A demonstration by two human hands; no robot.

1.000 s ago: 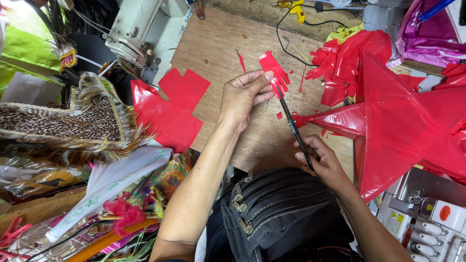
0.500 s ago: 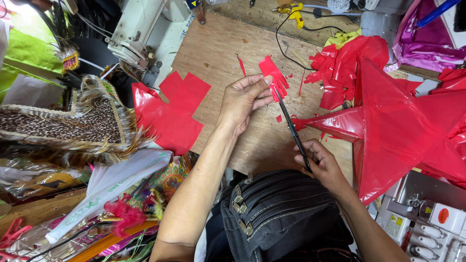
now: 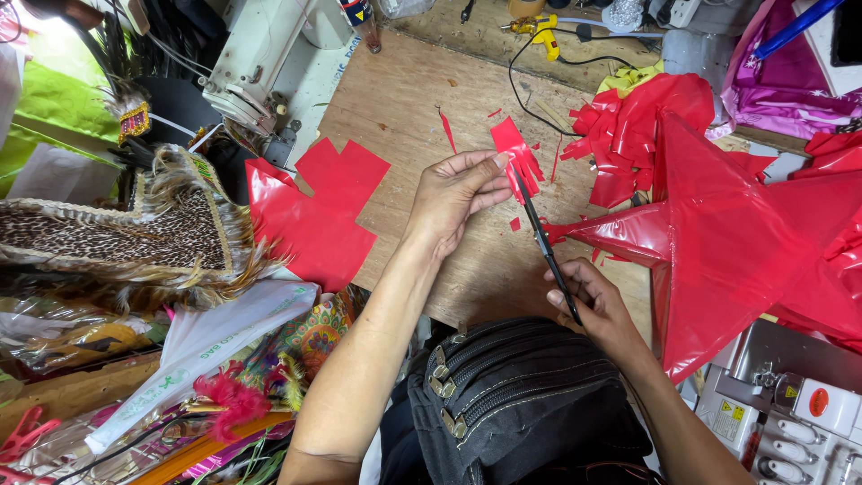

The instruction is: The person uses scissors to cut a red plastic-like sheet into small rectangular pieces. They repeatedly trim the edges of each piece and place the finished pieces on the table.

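Red sheet piece (image 3: 516, 153): small scrap of shiny red film held up over the wooden tabletop (image 3: 404, 99), its lower edge already slit into a few narrow strips that hang like fringe.
Far left: feathered, leopard-print costume piece (image 3: 117, 238) lying at the bench's edge, untouched.
Flat red offcut (image 3: 319, 211): stepped, notched sheet lying flat on the wood, left of the hands and well apart from them; squares look cut out of it already.
Left hand (image 3: 453, 193): closed in a pinch, thumb and fingertips gripping the small red piece by its side.
Scissors (image 3: 543, 242): long black pair, tips right at the fringed edge, blades too thin to tell how far apart.
Right hand (image 3: 597, 305): wrapped around the scissor handles, low near the black bag (image 3: 521, 395) on the lap.
Progress: by my reckoning partway through, several strips cut, uncut film left on the piece.
Right side: big red star shape (image 3: 727, 242) and a heap of fringed red pieces (image 3: 628, 135) beside it, looking finished.
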